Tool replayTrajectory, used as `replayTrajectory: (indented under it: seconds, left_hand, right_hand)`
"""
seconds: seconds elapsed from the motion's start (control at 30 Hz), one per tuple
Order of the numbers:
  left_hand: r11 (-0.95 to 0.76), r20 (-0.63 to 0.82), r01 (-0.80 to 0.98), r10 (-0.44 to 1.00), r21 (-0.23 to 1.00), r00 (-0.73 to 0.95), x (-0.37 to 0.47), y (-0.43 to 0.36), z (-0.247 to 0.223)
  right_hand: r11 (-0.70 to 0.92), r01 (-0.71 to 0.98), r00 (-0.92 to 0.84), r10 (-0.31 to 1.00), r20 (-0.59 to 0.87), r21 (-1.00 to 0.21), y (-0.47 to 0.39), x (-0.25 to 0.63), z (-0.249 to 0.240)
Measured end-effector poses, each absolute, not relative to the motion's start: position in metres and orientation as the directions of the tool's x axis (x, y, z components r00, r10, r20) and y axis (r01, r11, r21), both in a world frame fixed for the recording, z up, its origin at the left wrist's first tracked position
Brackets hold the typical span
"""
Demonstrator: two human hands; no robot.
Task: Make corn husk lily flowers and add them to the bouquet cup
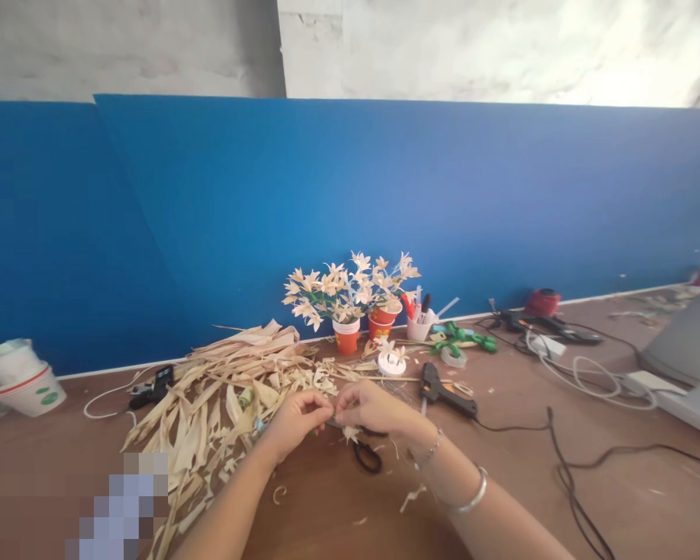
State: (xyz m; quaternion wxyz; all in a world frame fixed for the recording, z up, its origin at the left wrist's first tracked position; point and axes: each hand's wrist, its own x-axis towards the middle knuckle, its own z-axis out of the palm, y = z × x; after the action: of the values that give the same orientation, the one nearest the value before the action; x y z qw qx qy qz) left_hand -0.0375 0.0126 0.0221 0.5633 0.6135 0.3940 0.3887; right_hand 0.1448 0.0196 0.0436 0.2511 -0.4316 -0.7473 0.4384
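Bare forearms (225, 498) come in from the bottom edge over the brown table (320, 513). At far left stands a white paper cup (32, 391) with a red rim and green dots, crumpled white stuff inside it. To its right lies a small black device (152, 387) beside a white cord. Next, a broad heap of dry, straw-coloured husks (210, 397) spreads toward the hands. The left hand (297, 424) has thumb and forefinger pinched together, on a small green bit (334, 415). Behind, red cups (346, 341) hold pale husk flowers (327, 288) on stems, against a blue partition (385, 179). Fingertips of the right hand (370, 408) meet the left's at that same green bit; its wrist wears a chain bracelet and a silver bangle (475, 494). Just below those fingers is a pale flower (351, 435); whether it is held, I cannot tell. Black-handled scissors (367, 457) lie next to it. Farther right are a white cup (418, 330) of pens, a black glue gun (448, 391), a clear tape roll (453, 358), green ribbon pieces (458, 334), then tangled cables (583, 381) and a white power strip (685, 408).
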Motion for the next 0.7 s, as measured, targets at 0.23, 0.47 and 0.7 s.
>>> replayTrajectory:
  seconds: [0.23, 0.47, 0.7]
  left_hand:
    - [-0.164, 0.098, 0.151, 0.924, 0.975, 0.369, -0.035, 0.013, 0.021]
    - [-0.158, 0.105, 0.088, 0.894, 0.984, 0.436, -0.04, 0.016, 0.022]
    - [-0.187, 0.129, 0.074, 0.866, 0.979, 0.482, -0.042, 0.015, 0.023]
  right_hand:
    - [0.301, 0.441, -0.402, 0.908, 0.113, -0.845, 0.019, 0.135, 0.036]
    - [0.23, 0.308, -0.494, 0.868, 0.052, -0.923, 0.02, 0.141, 0.041]
    - [-0.042, 0.199, -0.549, 0.823, -0.146, -0.979, 0.016, 0.142, 0.047]
